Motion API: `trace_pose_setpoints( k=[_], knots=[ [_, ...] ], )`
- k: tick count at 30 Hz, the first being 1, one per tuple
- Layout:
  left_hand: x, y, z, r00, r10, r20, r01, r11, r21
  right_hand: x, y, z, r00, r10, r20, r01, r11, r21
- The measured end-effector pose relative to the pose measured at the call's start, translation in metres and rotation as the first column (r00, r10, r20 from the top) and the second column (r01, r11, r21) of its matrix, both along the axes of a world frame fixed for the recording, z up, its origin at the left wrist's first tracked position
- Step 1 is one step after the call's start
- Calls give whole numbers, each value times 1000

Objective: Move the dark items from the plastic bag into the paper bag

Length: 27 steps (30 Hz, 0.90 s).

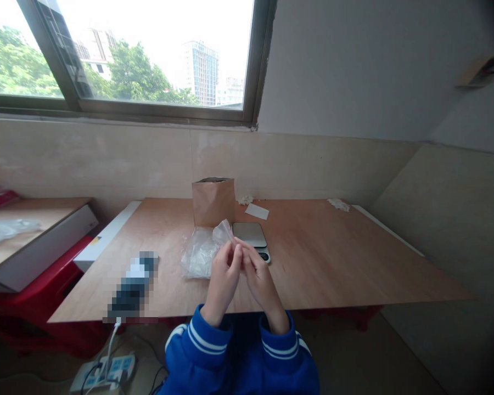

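Clear plastic bag [224, 231]: held up just above the table edge side of the scale [251, 236], top corner pinched between both hands. It sits just left of the scale and in front of the brown paper bag [214, 202].

Left hand [224, 277]: fingers curled narrow, tips closed on the plastic at the bag's lower edge. Right hand [258, 274]: fingers also drawn in, tips meeting the left hand's at the same spot. Exactly how much film each fingertip has, can't tell; it's small and partly hidden by the knuckles. Both wrists in blue sleeves with white stripes [239, 351].

More clear plastic [197, 255] lies crumpled on the table left of the scale, touching or overlapping the held piece; can't tell if it's one bag or several.

Scale: flat grey platform, dark button strip on its near end, just behind the right hand.

Paper bag: upright, open top, behind and left of the scale.

White slip of paper [257, 210] behind the scale. Small white scraps [338, 204] far right of the scale near the wall.

Blurred dark object [134, 285] well left of the scale, near the table's front edge, white cable running down to a power strip [105, 370] on the floor.

Wooden table [333, 263] carries all of it.
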<state>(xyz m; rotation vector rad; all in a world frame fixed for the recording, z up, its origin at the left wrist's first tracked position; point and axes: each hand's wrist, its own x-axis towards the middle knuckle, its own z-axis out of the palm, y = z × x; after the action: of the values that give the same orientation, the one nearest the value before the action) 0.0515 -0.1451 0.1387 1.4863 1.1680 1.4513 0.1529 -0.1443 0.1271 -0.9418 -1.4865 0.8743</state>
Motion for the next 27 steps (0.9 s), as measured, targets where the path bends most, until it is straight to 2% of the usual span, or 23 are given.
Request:
trace_pose_setpoints(
  k=[8, 14, 17, 23, 25, 27],
  knots=[
    [-12, -1, 1, 987, -161, -21, 161, 987, -8, 9, 1, -4, 997, 17, 73, -21, 998, 56],
    [-17, 2, -6, 963, -172, -209, 187, 981, 57, 6, -3, -4, 979, -109, 172, 92, 990, 102],
    [-20, 3, -8, 949, -183, -256, 208, 975, 77, 5, -2, -8, 973, -173, 154, 158, 982, 104],
    [-34, 1, -3, 976, -60, -212, 79, 993, 85, 24, 0, -10, 943, -328, 63, 329, 944, -4],
    [-37, 3, -2, 974, -57, -219, 79, 992, 94, 27, -1, -7, 952, -302, 35, 303, 953, -12],
    [-36, 5, -2, 970, -91, -225, 114, 989, 92, 24, -3, -2, 978, -204, 37, 205, 979, -2]
  ],
)
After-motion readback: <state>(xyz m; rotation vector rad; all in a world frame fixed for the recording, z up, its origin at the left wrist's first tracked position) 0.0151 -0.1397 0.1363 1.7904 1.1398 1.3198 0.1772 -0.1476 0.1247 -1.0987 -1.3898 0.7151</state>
